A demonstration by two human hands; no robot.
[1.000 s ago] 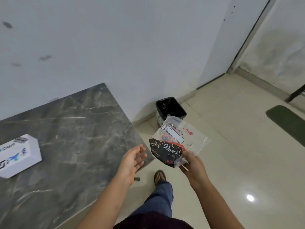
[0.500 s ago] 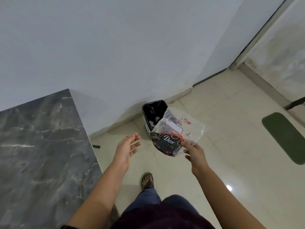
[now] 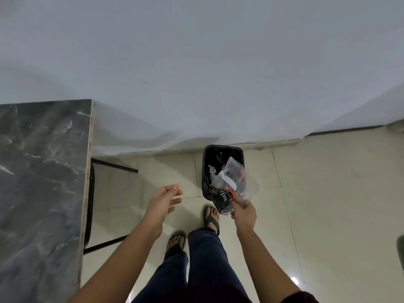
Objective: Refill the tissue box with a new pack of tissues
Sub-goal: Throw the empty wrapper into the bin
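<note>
My right hand (image 3: pixel 243 212) pinches the lower edge of an empty clear plastic tissue wrapper (image 3: pixel 230 182) with a black and red printed band and a white label. The wrapper hangs over the near half of a small black waste bin (image 3: pixel 223 152) that stands on the floor against the wall. My left hand (image 3: pixel 164 200) is held out to the left of the bin, fingers apart, holding nothing. The tissue box is out of view.
A dark marble-patterned table (image 3: pixel 41 182) fills the left side, with its black metal legs (image 3: pixel 113 165) showing beneath. My feet in sandals (image 3: pixel 211 217) stand on the cream tiled floor just before the bin. A white wall runs behind. A green mat edge (image 3: pixel 401 250) shows far right.
I have walked up to the bin and looked down. My right hand has carried the wrapper over the bin's opening. The tissue box on the table has left the view.
</note>
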